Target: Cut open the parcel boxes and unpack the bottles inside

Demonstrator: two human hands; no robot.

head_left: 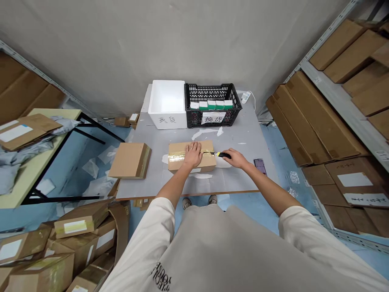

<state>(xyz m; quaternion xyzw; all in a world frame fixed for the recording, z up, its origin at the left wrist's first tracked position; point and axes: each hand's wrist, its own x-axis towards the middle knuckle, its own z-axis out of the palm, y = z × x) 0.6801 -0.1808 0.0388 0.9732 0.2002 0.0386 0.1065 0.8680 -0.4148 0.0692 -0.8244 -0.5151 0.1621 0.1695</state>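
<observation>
Pressing a cardboard box point(206, 164) — left hand point(193, 155) spread, right hand point(238, 159) gripping a utility knife point(223, 155).

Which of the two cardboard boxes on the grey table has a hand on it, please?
The box under the left hand, in the middle of the table; the other box lies untouched near its left edge.

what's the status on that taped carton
Left hand flat on taped cardboard box. Right hand gripping utility knife, tip at tape seam. Purple phone right of knife.
</observation>
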